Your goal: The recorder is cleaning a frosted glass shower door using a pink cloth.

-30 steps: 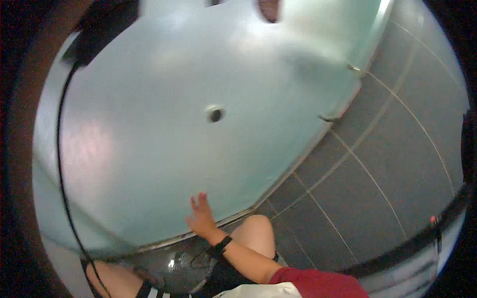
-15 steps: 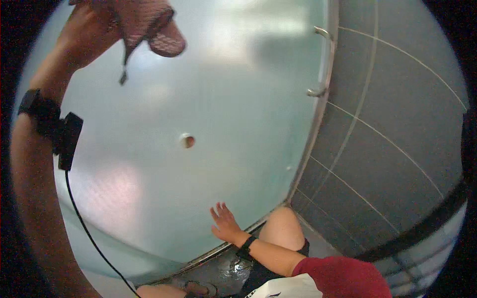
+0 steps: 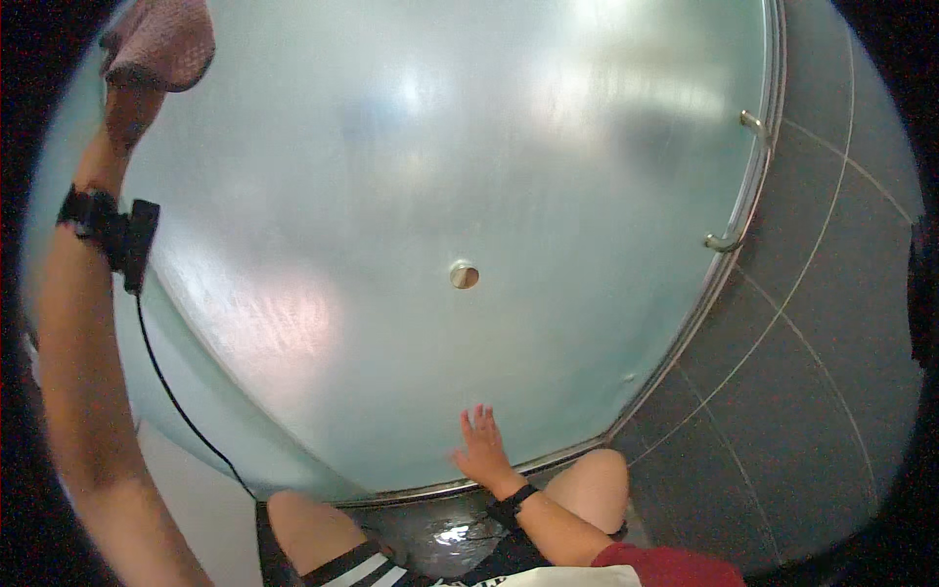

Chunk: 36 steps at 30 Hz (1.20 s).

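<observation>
My left hand (image 3: 133,104) is raised at the upper left, with a textured pink cloth (image 3: 166,44) covering its fingers. The cloth is dark at its lower edge, and it lies over the far left side of a frosted glass door (image 3: 411,205). Whether it is pressed to the glass I cannot tell. Low in the middle, my right hand (image 3: 482,450) is open with fingers spread, holding nothing. Its fingertips are at the lower part of the glass, and contact is not certain. Each wrist wears a black strap; the left one carries a black box (image 3: 142,245) with a cable.
A round hole (image 3: 465,275) sits in the glass. At the right edge is a metal handle (image 3: 724,242), beside grey tiled wall (image 3: 822,382). A metal track (image 3: 440,488) runs under the door, with wet dark floor (image 3: 430,533) between my knees.
My view has turned left, so the door and handle sit farther right in the picture. My left hand has moved left with the cloth, which now covers the fingers. My right hand stays spread.
</observation>
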Each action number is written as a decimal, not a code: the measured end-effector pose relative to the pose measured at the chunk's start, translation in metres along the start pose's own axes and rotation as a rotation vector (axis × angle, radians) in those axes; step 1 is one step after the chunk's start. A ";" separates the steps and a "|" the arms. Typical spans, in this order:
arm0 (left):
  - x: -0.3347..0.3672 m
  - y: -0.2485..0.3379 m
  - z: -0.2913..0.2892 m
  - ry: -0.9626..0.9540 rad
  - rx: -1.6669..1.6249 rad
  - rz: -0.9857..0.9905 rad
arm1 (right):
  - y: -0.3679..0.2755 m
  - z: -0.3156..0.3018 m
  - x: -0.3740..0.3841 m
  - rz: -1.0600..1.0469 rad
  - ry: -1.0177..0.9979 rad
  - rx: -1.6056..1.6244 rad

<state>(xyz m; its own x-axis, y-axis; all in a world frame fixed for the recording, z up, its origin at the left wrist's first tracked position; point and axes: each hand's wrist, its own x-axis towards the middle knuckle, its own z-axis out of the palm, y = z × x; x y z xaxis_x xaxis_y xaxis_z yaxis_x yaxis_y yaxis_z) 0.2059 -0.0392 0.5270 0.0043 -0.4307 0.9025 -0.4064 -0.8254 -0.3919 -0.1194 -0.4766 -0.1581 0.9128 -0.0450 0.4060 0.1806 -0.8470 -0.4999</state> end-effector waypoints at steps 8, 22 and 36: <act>-0.014 0.223 0.010 0.197 -0.304 0.180 | -0.004 -0.008 0.004 0.011 0.026 -0.062; -0.067 0.530 0.005 0.022 -0.369 0.448 | 0.008 0.016 0.006 0.019 0.110 -0.116; -0.139 0.315 -0.060 -0.129 0.055 0.259 | 0.007 0.026 0.006 0.129 0.095 -0.225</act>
<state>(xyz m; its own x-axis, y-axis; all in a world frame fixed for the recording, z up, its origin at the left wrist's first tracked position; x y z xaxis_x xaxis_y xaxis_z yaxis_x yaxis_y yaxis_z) 0.0223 -0.2168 0.2887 0.0247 -0.6694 0.7425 -0.3591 -0.6990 -0.6184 -0.1036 -0.4694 -0.1794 0.8825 -0.2006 0.4253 -0.0305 -0.9270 -0.3739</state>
